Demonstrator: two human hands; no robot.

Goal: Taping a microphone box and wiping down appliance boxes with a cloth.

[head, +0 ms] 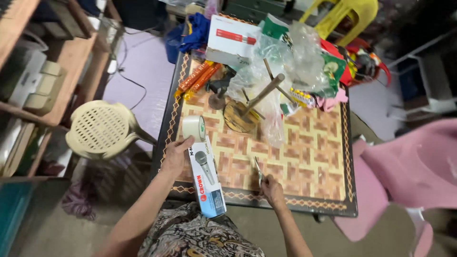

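My left hand point(177, 155) grips the upper end of a long white and blue box point(207, 177) with a microphone picture, which lies at the near left edge of the patterned table point(304, 157). A roll of pale tape point(194, 127) stands just beyond that hand. My right hand point(272, 189) rests near the table's front edge and holds a small pair of scissors point(258, 170), blades pointing away from me.
A round wooden base with a stick point(247, 112), clear plastic bags point(281, 71), orange packets point(200, 76) and a white box point(233, 40) crowd the far side. A cream plastic stool point(102, 128) stands left. Pink fabric point(409, 166) lies right.
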